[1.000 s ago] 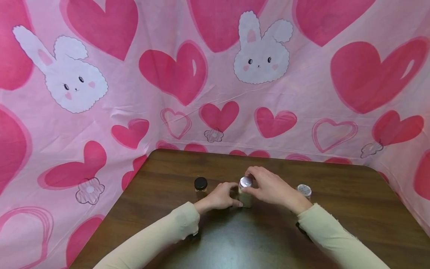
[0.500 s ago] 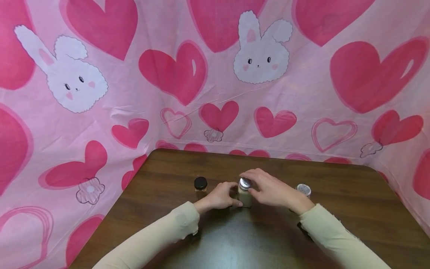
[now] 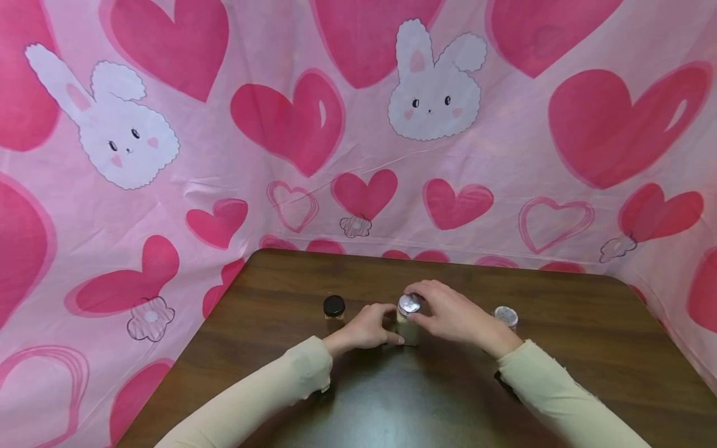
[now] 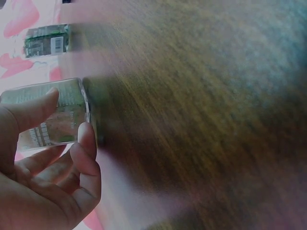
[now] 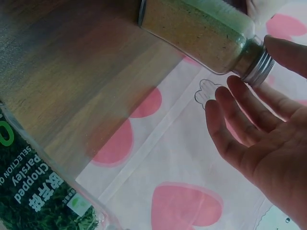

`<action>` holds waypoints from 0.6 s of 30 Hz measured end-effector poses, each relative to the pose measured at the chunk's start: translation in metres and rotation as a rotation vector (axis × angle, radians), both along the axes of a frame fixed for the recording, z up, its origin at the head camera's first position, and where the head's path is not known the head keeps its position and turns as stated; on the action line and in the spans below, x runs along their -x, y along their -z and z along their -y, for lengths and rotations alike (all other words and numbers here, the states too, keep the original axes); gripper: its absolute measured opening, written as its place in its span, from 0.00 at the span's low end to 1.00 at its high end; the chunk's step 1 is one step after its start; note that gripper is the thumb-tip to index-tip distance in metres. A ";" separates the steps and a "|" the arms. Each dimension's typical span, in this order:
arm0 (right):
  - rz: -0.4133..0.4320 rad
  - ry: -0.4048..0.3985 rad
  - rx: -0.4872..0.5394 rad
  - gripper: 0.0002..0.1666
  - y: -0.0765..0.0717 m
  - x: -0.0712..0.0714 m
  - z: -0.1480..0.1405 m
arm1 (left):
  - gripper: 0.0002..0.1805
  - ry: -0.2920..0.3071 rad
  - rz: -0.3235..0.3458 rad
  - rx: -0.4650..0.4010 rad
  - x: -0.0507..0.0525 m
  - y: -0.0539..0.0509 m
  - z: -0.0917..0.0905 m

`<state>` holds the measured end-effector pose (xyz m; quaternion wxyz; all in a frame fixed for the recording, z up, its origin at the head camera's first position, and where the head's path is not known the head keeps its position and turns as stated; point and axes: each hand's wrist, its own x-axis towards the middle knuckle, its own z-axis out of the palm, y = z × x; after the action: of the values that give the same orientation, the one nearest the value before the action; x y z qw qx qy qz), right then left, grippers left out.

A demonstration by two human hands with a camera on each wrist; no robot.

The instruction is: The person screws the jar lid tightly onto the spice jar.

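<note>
We see the left hand (image 3: 366, 326) gripping, low down, a clear square-sided jar of tan powder (image 5: 196, 36), upright on the brown wooden table (image 3: 426, 398); the right hand (image 3: 450, 314) pinches its silver metal lid (image 3: 409, 303). To the left we see a black-capped jar (image 3: 334, 307), its contents unclear; the right wrist view shows a clear jar labelled Chopped Parsley (image 5: 36, 184), filled with green flakes.
</note>
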<state>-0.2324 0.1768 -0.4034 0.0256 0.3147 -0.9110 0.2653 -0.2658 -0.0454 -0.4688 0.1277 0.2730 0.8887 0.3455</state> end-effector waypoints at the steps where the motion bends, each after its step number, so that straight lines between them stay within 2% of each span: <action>1: -0.003 0.002 0.004 0.25 0.000 0.000 0.000 | 0.30 0.001 0.000 -0.002 0.000 0.000 0.000; 7: -0.006 0.015 0.020 0.31 0.001 -0.001 0.000 | 0.29 0.007 -0.005 -0.004 -0.001 -0.001 0.000; 12: 0.028 0.006 0.000 0.36 -0.002 -0.004 0.001 | 0.29 0.007 0.002 -0.017 -0.003 -0.001 0.002; 18: 0.013 -0.034 -0.015 0.32 -0.002 -0.004 0.000 | 0.30 0.014 0.006 -0.021 -0.002 -0.001 0.002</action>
<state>-0.2285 0.1773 -0.4017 0.0129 0.3283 -0.9077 0.2610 -0.2642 -0.0473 -0.4677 0.1298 0.2795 0.8827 0.3547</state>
